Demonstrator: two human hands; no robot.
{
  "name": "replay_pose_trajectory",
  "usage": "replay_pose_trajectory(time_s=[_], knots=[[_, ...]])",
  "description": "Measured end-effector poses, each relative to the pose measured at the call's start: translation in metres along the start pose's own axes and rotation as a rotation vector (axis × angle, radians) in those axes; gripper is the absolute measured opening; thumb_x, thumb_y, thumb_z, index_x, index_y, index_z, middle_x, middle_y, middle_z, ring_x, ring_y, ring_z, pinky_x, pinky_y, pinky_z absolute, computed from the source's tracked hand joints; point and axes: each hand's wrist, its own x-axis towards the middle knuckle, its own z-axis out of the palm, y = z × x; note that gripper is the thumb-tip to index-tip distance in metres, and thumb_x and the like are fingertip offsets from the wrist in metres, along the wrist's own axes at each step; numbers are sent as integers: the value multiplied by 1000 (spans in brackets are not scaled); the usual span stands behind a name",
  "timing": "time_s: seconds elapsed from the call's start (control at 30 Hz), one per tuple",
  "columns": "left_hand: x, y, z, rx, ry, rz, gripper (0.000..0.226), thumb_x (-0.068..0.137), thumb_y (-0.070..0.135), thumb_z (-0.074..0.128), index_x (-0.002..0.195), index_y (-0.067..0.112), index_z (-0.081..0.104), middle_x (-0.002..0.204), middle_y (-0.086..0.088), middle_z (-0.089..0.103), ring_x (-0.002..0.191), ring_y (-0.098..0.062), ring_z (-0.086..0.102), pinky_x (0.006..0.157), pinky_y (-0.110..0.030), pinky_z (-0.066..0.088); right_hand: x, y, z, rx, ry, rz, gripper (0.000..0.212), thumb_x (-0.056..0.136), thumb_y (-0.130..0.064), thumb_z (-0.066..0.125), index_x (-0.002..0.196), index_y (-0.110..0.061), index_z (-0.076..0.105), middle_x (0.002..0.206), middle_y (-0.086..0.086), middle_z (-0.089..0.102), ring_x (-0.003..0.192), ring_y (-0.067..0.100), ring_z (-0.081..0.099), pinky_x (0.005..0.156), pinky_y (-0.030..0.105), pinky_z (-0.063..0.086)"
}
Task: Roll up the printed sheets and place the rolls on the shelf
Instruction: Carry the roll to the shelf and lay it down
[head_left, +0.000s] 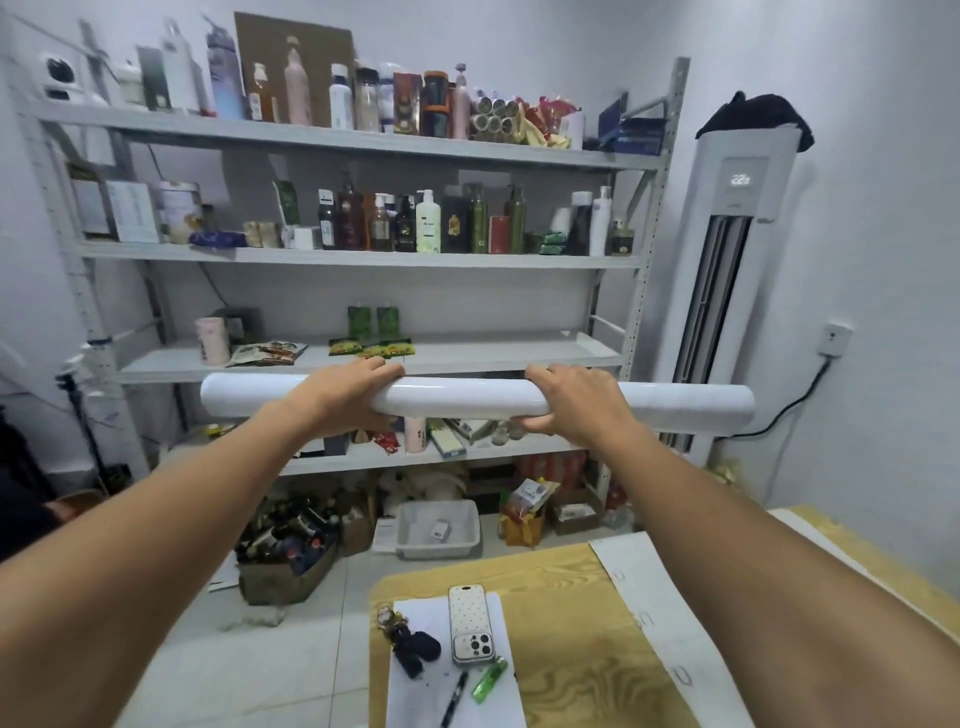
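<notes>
A long white roll of sheet (467, 397) hangs level in the air in front of the grey metal shelf unit (519, 349). My left hand (345, 397) grips it left of its middle. My right hand (576, 402) grips it right of its middle. The roll sits just below the front edge of the third shelf board, whose right half is bare. Both ends of the roll stick out past my hands. Another white printed sheet (660, 618) lies flat on the wooden table (566, 623) at the lower right.
On the table lie a phone (470, 623), keys (408, 642), a green lighter (489, 678), a pen and white paper. A tall white air conditioner (727, 291) stands right of the shelves. Boxes and a grey bin (439, 527) crowd the floor below.
</notes>
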Motion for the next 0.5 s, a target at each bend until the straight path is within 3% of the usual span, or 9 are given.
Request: replay_pose_trajectory(time_s=[0.23,0.5], knots=[[10,-50,21,13,9,32,53,72,38,71,116,21,47,106,2,52,87,-14,48,69,-27,42,33,-31,25,-8,-2,16,52,80,-63,55,109,-21,46,92,0,61,70,17,46,59,29,36],[79,-129,78,37,-9,125,55,71,39,72,117,20,48,106,1,56,86,-16,52,70,-33,50,101,-46,92,-7,-66,109,56,77,-67,54,108,-21,46,92,0,61,80,22,57,59,30,34]])
